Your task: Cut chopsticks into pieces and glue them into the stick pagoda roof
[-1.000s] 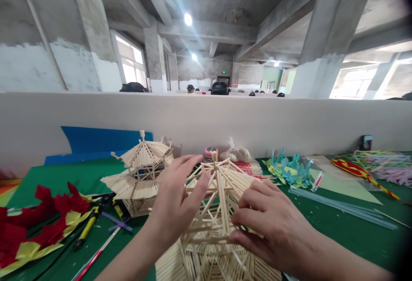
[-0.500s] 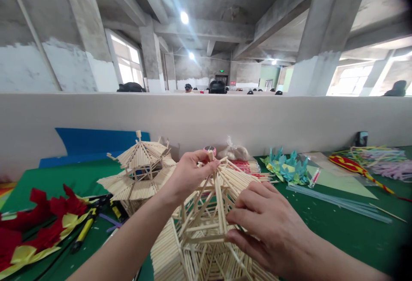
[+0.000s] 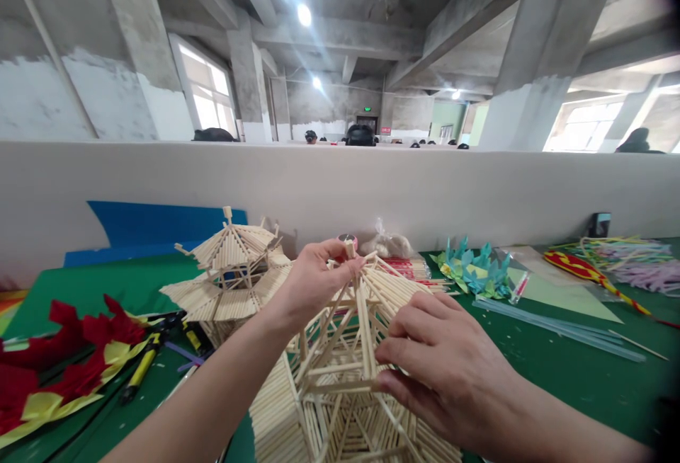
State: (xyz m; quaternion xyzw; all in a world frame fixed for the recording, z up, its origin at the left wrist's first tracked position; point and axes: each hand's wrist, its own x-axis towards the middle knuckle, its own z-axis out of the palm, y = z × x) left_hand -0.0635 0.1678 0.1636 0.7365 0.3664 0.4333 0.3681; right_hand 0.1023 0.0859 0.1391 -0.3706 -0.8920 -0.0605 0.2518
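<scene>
1. Since a second ago, the left hand (image 3: 313,275) has moved from lying flat on the roof frame to pinching its peak; the right hand (image 3: 446,367) has hardly shifted.
2. A stick-built roof frame (image 3: 340,364) stands on the green desk (image 3: 574,371) at the view's 6 o'clock, directly before the person.
3. Left fingers (image 3: 348,261) are closed around the short upright peak stick (image 3: 349,246) at the frame's 12 o'clock.
4. Right fingers (image 3: 396,350) are curled, pressing the sloping ribs at the frame's 3 o'clock; whether they truly grip a stick cannot be told.
5. To do this well, it seems wise to hold the peak lightly and vertical while the right hand steadies the ribs, since thin joints probably snap if twisted.
6. A finished stick pavilion (image 3: 228,272) stands at 10 o'clock from the frame, with red and yellow paper (image 3: 58,364) and pliers (image 3: 141,367) at 9 o'clock.
7. Hidden: the frame's base is cut off by the lower edge, the left thumb's contact is blocked, and the pink-lidded jar (image 3: 348,238) behind the peak is mostly covered.
</scene>
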